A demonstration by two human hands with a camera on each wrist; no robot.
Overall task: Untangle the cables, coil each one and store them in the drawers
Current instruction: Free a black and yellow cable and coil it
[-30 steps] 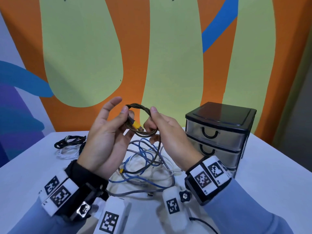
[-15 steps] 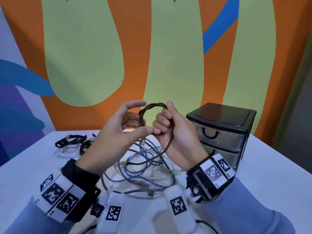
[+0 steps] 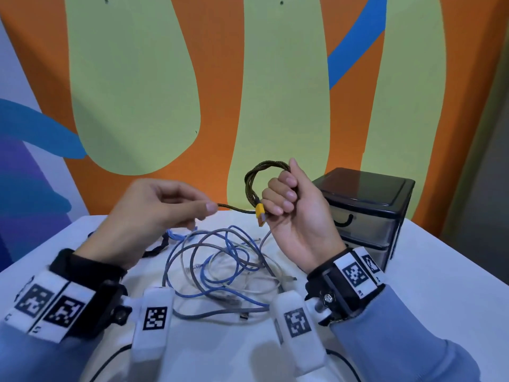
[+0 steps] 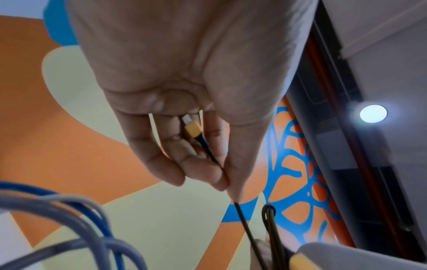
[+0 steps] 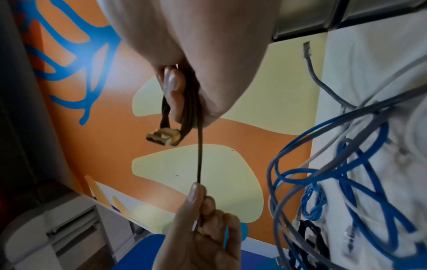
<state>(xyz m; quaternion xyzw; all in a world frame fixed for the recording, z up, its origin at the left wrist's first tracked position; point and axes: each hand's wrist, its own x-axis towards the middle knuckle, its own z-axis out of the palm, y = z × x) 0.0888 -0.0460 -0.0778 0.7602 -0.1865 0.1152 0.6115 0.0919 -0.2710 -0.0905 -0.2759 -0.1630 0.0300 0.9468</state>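
Braided cable point(image 3: 249, 180) coiled in right hand point(image 3: 297, 213); left hand point(image 3: 154, 216) pinches tail.

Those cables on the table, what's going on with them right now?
A person is coiling a dark braided cable above the table. The right hand grips the coiled loops, with a yellow plug hanging below the fingers. The left hand pinches the free end, and the stretch between the hands is nearly straight. A tangle of blue and grey cables lies on the table beneath. The drawer unit at the right is closed.
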